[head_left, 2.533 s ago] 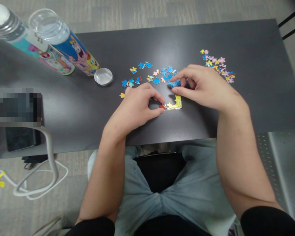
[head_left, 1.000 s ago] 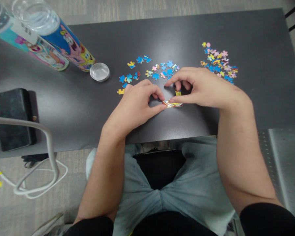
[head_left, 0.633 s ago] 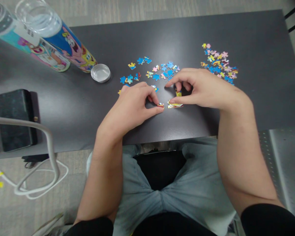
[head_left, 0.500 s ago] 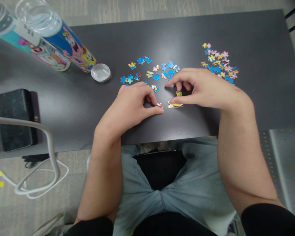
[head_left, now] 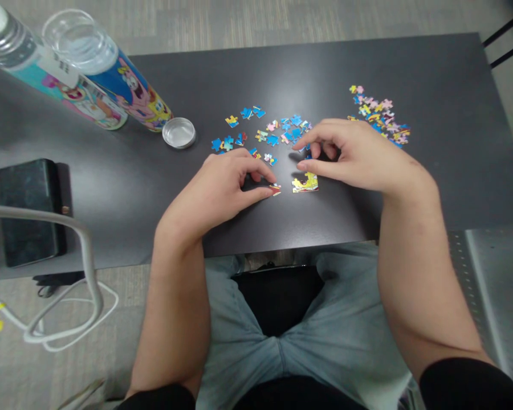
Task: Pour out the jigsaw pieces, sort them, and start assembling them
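Note:
My left hand [head_left: 235, 185] rests low over the table, its thumb and forefinger closed on a small red and white puzzle piece [head_left: 276, 189]. To the right of it lies a joined yellow section of puzzle [head_left: 306, 183], with a straight lower edge. Just above that section is my right hand [head_left: 346, 149], thumb and forefinger apart and nothing visible between them; its other fingers curl under. Beyond both hands, loose puzzle pieces [head_left: 272, 140], mostly blue, lie scattered. A denser heap of pieces [head_left: 380, 117] sits past my right hand, which partly covers it.
Two tall clear-topped tubes with cartoon prints, one turquoise [head_left: 74, 94] and one blue [head_left: 130, 85], stand at the left. A round metal lid [head_left: 179, 133] lies beside them. Nearer are a black case [head_left: 29, 210] and a white cable [head_left: 85, 242]. The dark table [head_left: 256, 228] ends before my lap.
My right thumb has lifted off the yellow puzzle section, uncovering more of it. My left hand has shifted slightly left with the small piece. The camera view has tilted a little.

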Action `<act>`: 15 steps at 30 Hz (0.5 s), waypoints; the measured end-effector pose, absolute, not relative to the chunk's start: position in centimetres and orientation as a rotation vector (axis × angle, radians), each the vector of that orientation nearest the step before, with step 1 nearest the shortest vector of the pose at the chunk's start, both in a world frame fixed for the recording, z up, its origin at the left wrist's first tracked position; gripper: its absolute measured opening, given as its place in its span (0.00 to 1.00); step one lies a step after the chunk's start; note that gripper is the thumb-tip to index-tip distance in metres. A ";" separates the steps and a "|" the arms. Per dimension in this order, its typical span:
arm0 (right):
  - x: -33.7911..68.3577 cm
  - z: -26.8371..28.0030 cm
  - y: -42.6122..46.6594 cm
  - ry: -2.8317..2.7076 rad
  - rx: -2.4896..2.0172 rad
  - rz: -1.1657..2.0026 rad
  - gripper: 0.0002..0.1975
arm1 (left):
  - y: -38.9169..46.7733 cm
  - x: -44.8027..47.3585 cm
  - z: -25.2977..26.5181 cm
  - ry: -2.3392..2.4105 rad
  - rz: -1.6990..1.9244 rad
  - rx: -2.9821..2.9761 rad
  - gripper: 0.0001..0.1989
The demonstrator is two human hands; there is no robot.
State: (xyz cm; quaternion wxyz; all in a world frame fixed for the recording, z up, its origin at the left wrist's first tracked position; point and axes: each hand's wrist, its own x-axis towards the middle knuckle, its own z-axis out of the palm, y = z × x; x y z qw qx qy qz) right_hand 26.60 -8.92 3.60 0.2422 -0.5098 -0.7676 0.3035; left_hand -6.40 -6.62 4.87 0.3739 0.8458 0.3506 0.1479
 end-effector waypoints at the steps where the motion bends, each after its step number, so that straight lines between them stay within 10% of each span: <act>1: 26.7 3.6 -8.9 -2.102 -1.398 0.821 0.15 | -6.5 -6.6 5.0 0.898 0.370 2.156 0.03; 15: 25.2 5.0 -9.0 -2.055 -1.479 0.787 0.13 | -6.8 -8.1 5.7 0.946 0.303 2.137 0.09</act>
